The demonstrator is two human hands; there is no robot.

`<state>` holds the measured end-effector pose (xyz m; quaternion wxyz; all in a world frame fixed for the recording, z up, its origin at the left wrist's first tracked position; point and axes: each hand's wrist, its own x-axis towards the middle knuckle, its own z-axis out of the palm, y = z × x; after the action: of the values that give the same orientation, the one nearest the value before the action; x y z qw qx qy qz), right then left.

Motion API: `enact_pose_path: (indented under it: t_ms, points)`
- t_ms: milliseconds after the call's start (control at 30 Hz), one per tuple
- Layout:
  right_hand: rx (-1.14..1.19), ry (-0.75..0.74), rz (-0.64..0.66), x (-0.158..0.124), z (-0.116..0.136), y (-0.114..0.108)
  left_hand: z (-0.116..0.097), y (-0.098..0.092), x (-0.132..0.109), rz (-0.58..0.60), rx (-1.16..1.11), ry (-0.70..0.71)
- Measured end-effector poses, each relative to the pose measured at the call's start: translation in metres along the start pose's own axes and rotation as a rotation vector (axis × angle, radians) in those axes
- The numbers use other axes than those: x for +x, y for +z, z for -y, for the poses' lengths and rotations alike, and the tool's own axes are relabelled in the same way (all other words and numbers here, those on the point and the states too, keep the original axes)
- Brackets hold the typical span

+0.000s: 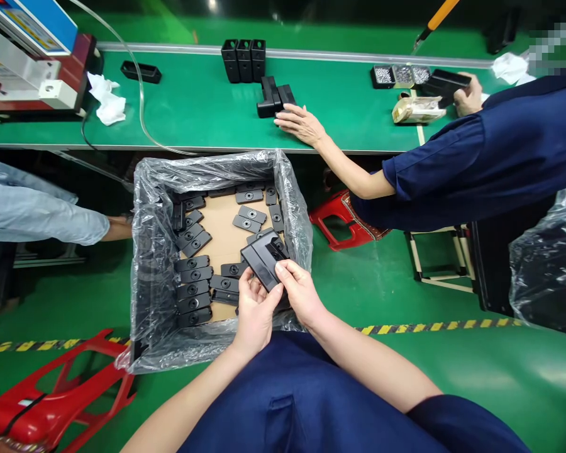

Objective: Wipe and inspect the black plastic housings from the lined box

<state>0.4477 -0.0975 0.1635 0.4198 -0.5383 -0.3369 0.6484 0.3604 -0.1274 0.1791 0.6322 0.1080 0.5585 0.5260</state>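
Observation:
Both of my hands grip a black plastic housing (259, 257) above a bin lined with clear plastic (144, 264). My left hand (255, 311) pinches its lower left end between thumb and fingers. At its right end, the thumb and fingers of my right hand (302, 289) are closed on it. Below, several flat black parts with round centres (193, 289) lie in rows and loose groups on a cardboard sheet (221, 242) in the bin. The housing hides some of those parts.
On the green workbench (193, 113) stand three black tubes (243, 61) and more black parts (273, 97). A co-worker's hand (302, 124) reaches beside these. Red stools (51, 402) stand on the floor, and another person's leg (42, 204) is at left. Screw trays (400, 76) sit farther right.

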Motion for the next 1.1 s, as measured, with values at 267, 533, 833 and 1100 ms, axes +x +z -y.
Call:
enact_pose_path:
  t_ms: [267,533,833,1100]
  points:
    - [0.036,0.062,0.016,0.0022,-0.0043,-0.0002,0.0036,-0.0006,-0.0007,-0.038,0.007,0.007]
    - [0.039,0.103,0.017,0.0048,-0.006,-0.0009,0.002,0.0004,-0.0024,-0.051,-0.002,-0.026]
    - [0.049,0.111,0.034,0.0047,-0.0047,-0.0003,0.0018,-0.0005,-0.0033,-0.066,-0.031,-0.035]
    - [0.031,0.095,0.058,0.0042,-0.0038,-0.0011,0.0009,-0.0016,-0.0045,-0.048,0.004,0.002]
